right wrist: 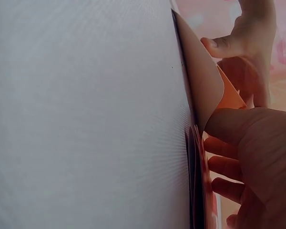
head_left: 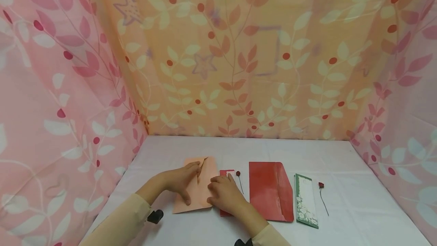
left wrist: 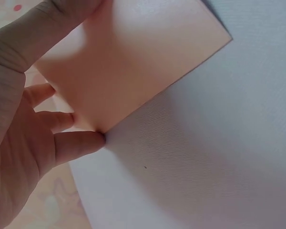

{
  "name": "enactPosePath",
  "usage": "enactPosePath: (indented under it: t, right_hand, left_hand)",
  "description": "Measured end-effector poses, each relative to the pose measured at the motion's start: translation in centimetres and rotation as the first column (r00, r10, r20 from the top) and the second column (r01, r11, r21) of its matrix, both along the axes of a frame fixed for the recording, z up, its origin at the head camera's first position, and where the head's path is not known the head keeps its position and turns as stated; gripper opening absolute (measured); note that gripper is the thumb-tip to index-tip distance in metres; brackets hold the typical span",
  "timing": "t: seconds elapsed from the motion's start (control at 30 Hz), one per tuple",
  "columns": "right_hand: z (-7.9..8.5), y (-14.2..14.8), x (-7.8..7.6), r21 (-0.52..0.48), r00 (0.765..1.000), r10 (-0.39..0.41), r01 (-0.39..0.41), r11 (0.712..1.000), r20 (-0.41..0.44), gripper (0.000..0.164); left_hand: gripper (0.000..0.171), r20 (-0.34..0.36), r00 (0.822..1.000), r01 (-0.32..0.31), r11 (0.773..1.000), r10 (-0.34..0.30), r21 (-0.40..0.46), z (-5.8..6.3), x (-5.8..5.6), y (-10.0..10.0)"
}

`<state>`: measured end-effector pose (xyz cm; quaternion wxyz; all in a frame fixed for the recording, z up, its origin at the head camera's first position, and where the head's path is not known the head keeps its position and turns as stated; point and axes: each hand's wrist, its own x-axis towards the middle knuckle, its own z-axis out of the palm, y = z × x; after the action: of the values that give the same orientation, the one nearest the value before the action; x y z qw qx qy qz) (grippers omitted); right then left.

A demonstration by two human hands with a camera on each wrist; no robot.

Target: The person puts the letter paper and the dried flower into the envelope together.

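A peach envelope [head_left: 201, 196] lies at the middle left of the white table, with a gap showing along its flap. My left hand [head_left: 182, 181] holds it from the left, thumb low on the paper and fingers up by the gap. In the left wrist view, the left thumb [left wrist: 43, 28] crosses the paper and the other fingertips [left wrist: 81, 145] meet its edge. My right hand [head_left: 227, 193] grips its right side. The right wrist view shows the right thumb [right wrist: 229, 125] at the curved flap [right wrist: 200, 71], which bows away from an orange layer.
Partly under my right hand lies a red and white card [head_left: 223, 172], beside a small red rose [head_left: 238, 174]. Farther right are a red envelope [head_left: 264, 191], a green-bordered floral card [head_left: 306, 200] and another rose [head_left: 321, 186]. Patterned curtains [head_left: 239, 67] surround the table [head_left: 358, 185].
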<state>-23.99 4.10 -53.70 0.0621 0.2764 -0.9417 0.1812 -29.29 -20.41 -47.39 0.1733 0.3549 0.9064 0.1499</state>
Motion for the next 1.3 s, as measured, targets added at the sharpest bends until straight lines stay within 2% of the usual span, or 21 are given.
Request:
enactPosePath:
  t: [0.27, 0.5, 0.6, 0.8, 1.07, 1.3]
  right_hand:
    - [0.6, 0.0, 0.1, 0.038, 0.995, 0.049, -0.046, 0.998, -0.086, 0.031]
    - [1.7, 0.7, 1.3, -0.028, 0.989, 0.054, -0.059, 0.998, -0.140, 0.031]
    - [2.4, 1.3, 2.0, -0.066, 0.990, 0.005, -0.015, 0.998, -0.139, 0.031]
    - [3.5, 2.7, 2.8, -0.098, 0.990, -0.143, 0.140, 0.985, -0.023, 0.036]
    - [3.3, 3.9, 2.6, -0.127, 0.962, -0.270, 0.272, 0.954, 0.037, 0.043]
    - [3.0, 4.2, 2.5, -0.094, 0.918, -0.379, 0.390, 0.916, 0.115, 0.057]
  left_hand:
    - [0.090, 0.017, 0.999, -0.035, 0.999, 0.035, 0.005, -0.1, 0.3, 0.1]
    - [0.092, -0.005, 0.999, -0.045, 0.999, 0.045, -0.031, -0.6, 0.3, 0.2]
    - [0.092, -0.014, 0.999, -0.038, 0.999, 0.038, -0.029, -0.6, 0.1, 0.2]
    - [0.090, -0.019, 1.000, -0.005, 1.000, 0.005, 0.001, -0.7, -0.3, 0.0]
    - [0.090, 0.003, 1.000, -0.024, 1.000, 0.024, 0.020, -0.9, -0.5, -0.4]
    - [0.095, 0.014, 0.999, -0.031, 0.999, 0.031, 0.027, -0.5, -0.1, -0.3]
